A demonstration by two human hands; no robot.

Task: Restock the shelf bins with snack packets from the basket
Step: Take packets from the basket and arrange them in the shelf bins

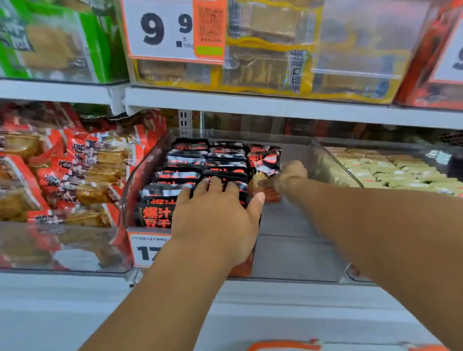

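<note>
The right hand is pinching a black packet, standing it in the clear bin. Just left, the left hand is pressing flat on two filled rows. Space rightward suggests more restocking; the basket is sitting below.

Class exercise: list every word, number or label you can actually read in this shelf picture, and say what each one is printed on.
"9 9": white and orange price card on the upper clear bin.
"9": partly cut-off white price card at the right edge.
"17": orange-framed price tag on the clear plastic bin, partly hidden by the left hand.
"爆汁": front black snack packet.
Small print, the code square and other packets: too blurred to read.
</note>
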